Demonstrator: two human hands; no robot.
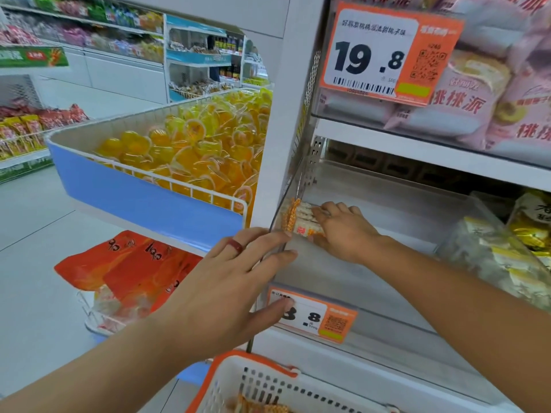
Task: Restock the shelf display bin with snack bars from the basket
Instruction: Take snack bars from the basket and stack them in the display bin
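Now, head view: right hand [346, 231] reaches into clear shelf display bin [343, 281], fingers curled over snack bars [298, 217] stacked in bin's far left corner. Left hand [229, 281] rests on bin's front left edge, fingers straight, thumb touching orange price tag [325, 318]; red ring [235, 245] on one finger. White basket [268, 386] with orange rim sits below, few bars inside.

Bright, even store lighting with a cool white cast, barely any shadows. Wide-angle lens bends the shelf post [286, 114] and stretches the forearms at the bottom corners. Far shelves are soft, and the basket [238, 386] is blurry up close.
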